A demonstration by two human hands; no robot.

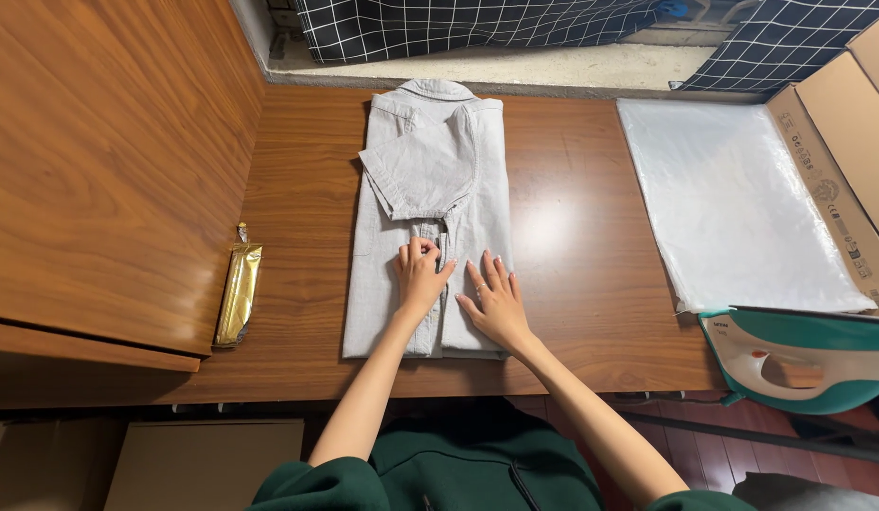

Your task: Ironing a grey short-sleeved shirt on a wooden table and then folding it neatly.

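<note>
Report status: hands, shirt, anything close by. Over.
Left hand pinching the placket of the folded grey shirt. Right hand flat on it, fingers spread. Gold packet left, clear bag and iron right, all apart.

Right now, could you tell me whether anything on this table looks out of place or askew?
Mostly tidy. The grey shirt lies squarely folded under the left hand and right hand. Two things stand out: the gold packet sits wedged against the wooden panel, and the teal iron seems to overhang the table edge.
</note>
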